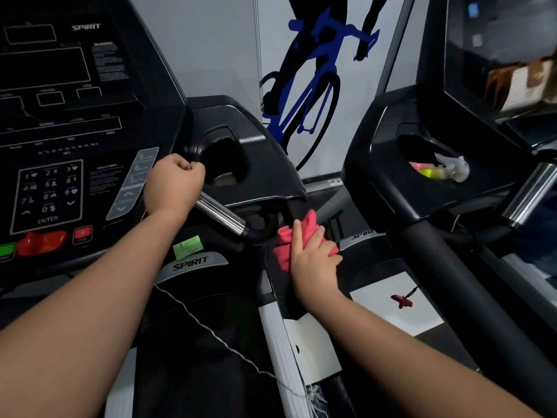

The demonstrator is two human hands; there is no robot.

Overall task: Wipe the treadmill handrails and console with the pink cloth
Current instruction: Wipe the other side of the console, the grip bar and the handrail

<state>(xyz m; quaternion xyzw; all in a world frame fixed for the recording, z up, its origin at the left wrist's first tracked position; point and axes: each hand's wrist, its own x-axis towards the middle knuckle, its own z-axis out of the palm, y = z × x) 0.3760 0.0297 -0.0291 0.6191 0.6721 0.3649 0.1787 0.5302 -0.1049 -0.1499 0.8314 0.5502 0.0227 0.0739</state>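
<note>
The black treadmill console (72,122) with its keypad fills the upper left. My left hand (171,185) is curled in a fist over the chrome pulse grip (223,215) at the console's right side. My right hand (313,254) grips the bunched pink cloth (301,233) and presses it against the black right handrail (289,285), just below the console's cup holder (226,159). The handrail under the cloth is mostly hidden.
A second treadmill stands at the right, its black handrail (452,267) running down and its cup holder (434,164) holding a spray bottle. A red safety key (401,301) hangs between the machines. A thin cord (211,330) crosses the belt. A cyclist graphic (307,86) covers the wall.
</note>
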